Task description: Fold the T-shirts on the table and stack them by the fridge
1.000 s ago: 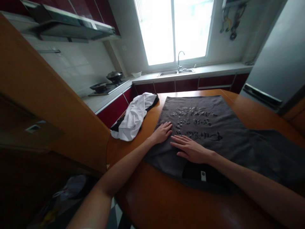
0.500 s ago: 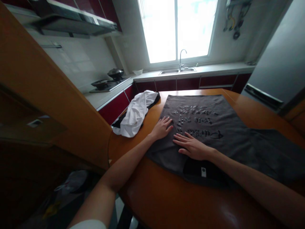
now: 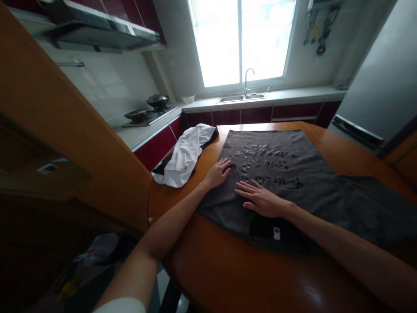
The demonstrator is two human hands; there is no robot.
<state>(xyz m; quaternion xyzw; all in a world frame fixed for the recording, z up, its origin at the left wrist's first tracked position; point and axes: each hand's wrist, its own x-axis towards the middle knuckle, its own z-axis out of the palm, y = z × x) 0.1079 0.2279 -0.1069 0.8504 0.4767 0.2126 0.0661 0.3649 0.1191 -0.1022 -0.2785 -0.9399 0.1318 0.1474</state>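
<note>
A dark grey shirt (image 3: 312,161) with raised dark lettering lies spread on the wooden table (image 3: 208,252), its neck opening with a small white label towards me. One sleeve stretches out to the right; no sleeve shows on the left. My left hand (image 3: 217,174) rests on the shirt's left edge, fingers extended. Flat on the cloth just below the lettering is my right hand (image 3: 263,200), its fingers spread. Neither hand grips the fabric.
A white and black garment (image 3: 184,156) lies bunched at the table's left edge. Beyond are a stove with a pan (image 3: 137,114) and a lidded pot (image 3: 158,101), a sink (image 3: 231,98) under the window, and a fridge (image 3: 374,74) at right.
My left hand has slid slightly left, to the shirt's edge. My right hand stays almost in place on the cloth.
</note>
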